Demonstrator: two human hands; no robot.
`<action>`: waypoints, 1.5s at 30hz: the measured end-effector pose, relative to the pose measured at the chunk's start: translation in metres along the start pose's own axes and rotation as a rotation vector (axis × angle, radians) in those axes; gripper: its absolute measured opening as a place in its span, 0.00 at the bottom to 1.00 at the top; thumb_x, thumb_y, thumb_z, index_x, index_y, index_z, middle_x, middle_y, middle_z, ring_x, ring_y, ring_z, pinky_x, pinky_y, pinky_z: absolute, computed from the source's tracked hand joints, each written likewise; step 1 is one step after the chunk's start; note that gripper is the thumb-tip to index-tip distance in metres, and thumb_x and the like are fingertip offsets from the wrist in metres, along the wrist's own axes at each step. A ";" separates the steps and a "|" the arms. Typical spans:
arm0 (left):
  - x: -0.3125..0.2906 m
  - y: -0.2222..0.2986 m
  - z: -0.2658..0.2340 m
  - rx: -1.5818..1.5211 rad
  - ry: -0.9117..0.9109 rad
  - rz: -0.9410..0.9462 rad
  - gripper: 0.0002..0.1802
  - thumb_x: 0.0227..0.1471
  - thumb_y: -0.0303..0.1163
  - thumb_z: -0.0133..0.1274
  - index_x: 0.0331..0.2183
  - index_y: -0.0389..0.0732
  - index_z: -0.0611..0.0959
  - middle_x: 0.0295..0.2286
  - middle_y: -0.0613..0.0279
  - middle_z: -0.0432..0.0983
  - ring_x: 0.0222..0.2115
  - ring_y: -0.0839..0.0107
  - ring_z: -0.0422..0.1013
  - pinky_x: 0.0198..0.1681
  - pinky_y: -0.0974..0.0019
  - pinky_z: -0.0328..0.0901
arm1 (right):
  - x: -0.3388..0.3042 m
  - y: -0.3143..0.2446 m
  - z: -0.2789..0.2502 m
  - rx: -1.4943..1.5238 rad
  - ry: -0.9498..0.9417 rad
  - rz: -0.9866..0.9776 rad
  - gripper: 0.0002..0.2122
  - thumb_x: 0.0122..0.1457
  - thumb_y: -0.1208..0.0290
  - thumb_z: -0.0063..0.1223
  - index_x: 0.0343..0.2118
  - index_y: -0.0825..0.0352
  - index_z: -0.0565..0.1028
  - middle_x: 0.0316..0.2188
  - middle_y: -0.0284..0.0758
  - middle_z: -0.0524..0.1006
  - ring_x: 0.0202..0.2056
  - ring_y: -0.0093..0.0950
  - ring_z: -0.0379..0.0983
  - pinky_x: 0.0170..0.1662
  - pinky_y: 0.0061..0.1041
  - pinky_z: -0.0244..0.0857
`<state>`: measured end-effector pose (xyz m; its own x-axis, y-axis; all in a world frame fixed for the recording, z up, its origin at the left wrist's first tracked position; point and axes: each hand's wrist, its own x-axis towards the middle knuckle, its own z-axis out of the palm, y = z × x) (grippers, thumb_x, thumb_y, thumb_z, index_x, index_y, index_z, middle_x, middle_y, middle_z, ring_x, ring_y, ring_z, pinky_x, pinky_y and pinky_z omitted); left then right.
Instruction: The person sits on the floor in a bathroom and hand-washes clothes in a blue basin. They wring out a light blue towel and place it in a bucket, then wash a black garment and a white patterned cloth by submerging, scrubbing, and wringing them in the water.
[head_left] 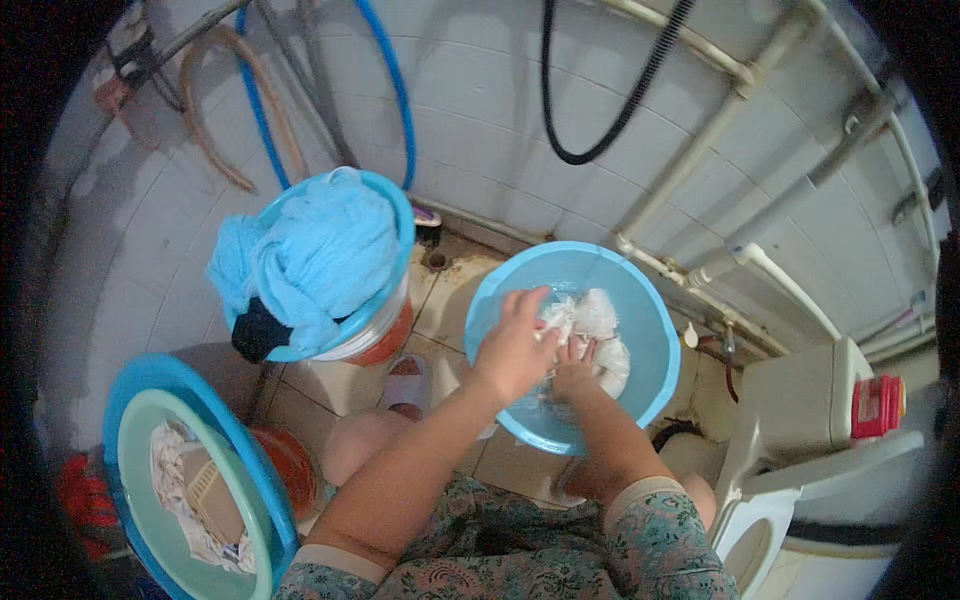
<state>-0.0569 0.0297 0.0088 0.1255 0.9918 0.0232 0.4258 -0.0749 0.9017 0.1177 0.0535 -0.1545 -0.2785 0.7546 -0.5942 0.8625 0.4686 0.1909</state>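
Observation:
A light blue basin [655, 330] stands on the floor in front of me, with water and a bunched wet white cloth [612, 365] in it. My left hand [515, 345] is over the basin's left half, fingers apart and slightly bent, its fingertips close to the cloth's left side. Lower down and to the right, my right hand [574, 372] rests on the cloth with its fingers stretched out and spread. Part of the cloth is hidden behind my hands.
Left of the basin, blue towelling [330, 245] heaps over a tub on a bucket. A green basin [255, 500] holding clothes and a beige plastic piece sits nearer left. A toilet [790, 400] stands at right. Hoses and pipes [700, 130] line the tiled wall.

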 end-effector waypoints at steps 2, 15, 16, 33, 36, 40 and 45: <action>-0.003 0.001 0.000 0.070 -0.015 0.046 0.26 0.46 0.32 0.49 0.49 0.38 0.63 0.41 0.51 0.64 0.37 0.62 0.69 0.40 0.60 0.64 | 0.026 0.018 0.041 0.121 0.287 0.017 0.35 0.43 0.45 0.50 0.54 0.58 0.58 0.57 0.44 0.52 0.60 0.43 0.38 0.54 0.62 0.24; -0.010 -0.013 -0.011 0.213 -0.004 0.144 0.18 0.47 0.33 0.47 0.43 0.41 0.70 0.37 0.53 0.71 0.35 0.53 0.69 0.37 0.55 0.64 | -0.046 0.055 -0.048 2.118 0.254 0.070 0.12 0.55 0.69 0.40 0.37 0.71 0.71 0.31 0.39 0.74 0.37 0.34 0.71 0.36 0.35 0.65; -0.010 -0.014 -0.011 0.222 0.008 0.152 0.18 0.47 0.33 0.47 0.42 0.41 0.71 0.37 0.53 0.71 0.35 0.53 0.69 0.37 0.56 0.64 | -0.065 0.052 -0.069 2.137 0.310 0.052 0.13 0.55 0.68 0.41 0.38 0.71 0.70 0.32 0.39 0.74 0.37 0.34 0.71 0.37 0.34 0.65; -0.006 -0.004 -0.030 0.473 -0.095 0.083 0.23 0.47 0.36 0.47 0.46 0.39 0.66 0.35 0.48 0.71 0.32 0.52 0.71 0.35 0.52 0.65 | -0.023 -0.013 -0.030 0.287 0.051 0.113 0.52 0.33 0.42 0.60 0.60 0.52 0.42 0.59 0.50 0.38 0.59 0.51 0.28 0.53 0.60 0.38; -0.006 -0.006 -0.027 0.471 -0.136 0.082 0.24 0.47 0.37 0.46 0.46 0.38 0.65 0.34 0.48 0.72 0.32 0.52 0.71 0.35 0.52 0.65 | 0.011 -0.013 -0.009 -0.003 0.014 -0.191 0.48 0.38 0.45 0.57 0.60 0.53 0.43 0.60 0.47 0.38 0.60 0.48 0.28 0.52 0.61 0.38; -0.006 -0.004 -0.025 0.514 -0.201 0.077 0.26 0.47 0.37 0.47 0.47 0.38 0.65 0.34 0.48 0.72 0.32 0.53 0.71 0.35 0.53 0.66 | 0.033 0.012 0.003 -0.186 0.053 -0.075 0.37 0.43 0.51 0.53 0.57 0.55 0.53 0.60 0.44 0.42 0.61 0.44 0.32 0.52 0.57 0.44; -0.012 -0.018 -0.025 0.573 -0.213 0.110 0.22 0.47 0.39 0.47 0.44 0.39 0.68 0.33 0.49 0.73 0.32 0.54 0.72 0.35 0.55 0.66 | 0.027 0.027 -0.003 0.126 0.331 0.100 0.23 0.47 0.67 0.50 0.50 0.60 0.65 0.46 0.43 0.67 0.51 0.35 0.61 0.50 0.35 0.58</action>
<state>-0.0880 0.0221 0.0034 0.3474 0.9370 -0.0370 0.8059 -0.2782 0.5227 0.1320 0.0873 -0.1632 -0.2945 0.9111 -0.2884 0.9317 0.3409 0.1255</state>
